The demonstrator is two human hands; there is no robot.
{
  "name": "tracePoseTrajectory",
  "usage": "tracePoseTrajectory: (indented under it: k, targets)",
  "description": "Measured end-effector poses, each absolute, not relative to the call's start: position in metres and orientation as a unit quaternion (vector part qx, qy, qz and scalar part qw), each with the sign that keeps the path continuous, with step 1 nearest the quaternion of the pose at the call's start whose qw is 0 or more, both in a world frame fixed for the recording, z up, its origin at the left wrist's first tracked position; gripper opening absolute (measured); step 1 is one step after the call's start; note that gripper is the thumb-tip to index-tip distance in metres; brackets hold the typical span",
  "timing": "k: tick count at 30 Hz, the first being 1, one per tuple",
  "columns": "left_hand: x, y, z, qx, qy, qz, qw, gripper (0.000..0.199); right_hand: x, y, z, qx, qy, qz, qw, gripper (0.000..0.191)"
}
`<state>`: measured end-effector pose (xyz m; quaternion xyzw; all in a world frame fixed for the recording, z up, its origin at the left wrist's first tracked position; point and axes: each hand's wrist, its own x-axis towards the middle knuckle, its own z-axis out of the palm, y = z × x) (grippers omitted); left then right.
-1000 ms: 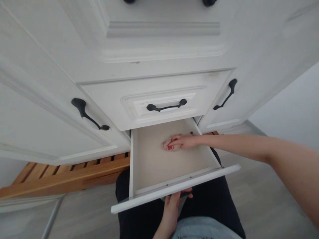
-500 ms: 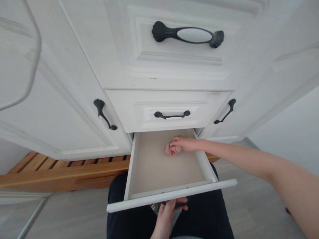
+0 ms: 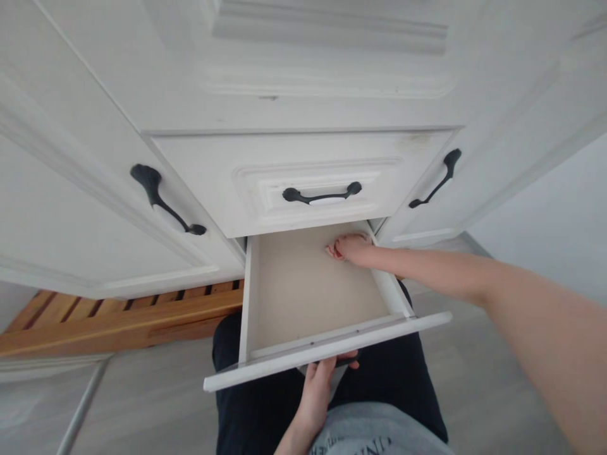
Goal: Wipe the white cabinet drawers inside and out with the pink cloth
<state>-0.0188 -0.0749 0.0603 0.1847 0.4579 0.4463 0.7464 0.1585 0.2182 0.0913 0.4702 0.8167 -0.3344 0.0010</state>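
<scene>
A white drawer (image 3: pixel 303 297) with a beige bottom is pulled out over my lap. My right hand (image 3: pixel 353 246) reaches into its back right part, fingers closed over a crumpled pink cloth with red marks (image 3: pixel 334 251). The cloth presses on the drawer bottom close to the right side wall, and most of it is hidden under the hand. Below the drawer front, my left hand (image 3: pixel 317 387) is wrapped round the dark drawer handle (image 3: pixel 346 362), which shows only in part.
Above is a closed white drawer with a black handle (image 3: pixel 322 193). Cabinet doors with black handles flank it, left (image 3: pixel 165 201) and right (image 3: pixel 436 180). A slatted wooden bench (image 3: pixel 118 325) runs along the left. My legs are under the drawer, over a grey floor (image 3: pixel 156 398).
My right hand has slid the cloth toward the drawer's back right corner. My left hand stays on the handle. The view has tilted and come nearer to the cabinet.
</scene>
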Motion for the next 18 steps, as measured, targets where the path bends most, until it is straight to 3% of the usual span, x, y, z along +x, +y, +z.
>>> tracePoseTrajectory:
  k: [3,8,13,15,18]
  targets:
    - [-0.019,-0.076,0.057,0.205,0.463,0.442,0.74,0.054,0.168,0.168,0.089,0.447,0.814,-0.361,0.082,0.01]
    - [-0.018,-0.078,0.054,0.211,0.461,0.439,0.742,0.048,0.185,0.109,0.103,0.419,0.824,-0.338,0.178,0.013]
    - [-0.016,-0.079,0.051,0.221,0.459,0.446,0.736,0.051,0.191,0.115,0.132,0.305,0.812,-0.354,0.351,0.051]
    - [-0.016,-0.077,0.053,0.225,0.446,0.443,0.744,0.052,0.187,0.119,0.141,0.303,0.796,-0.395,0.345,0.05]
    - [-0.016,-0.074,0.059,0.237,0.419,0.447,0.753,0.051,0.166,0.122,0.152,0.306,0.788,-0.478,0.237,0.05]
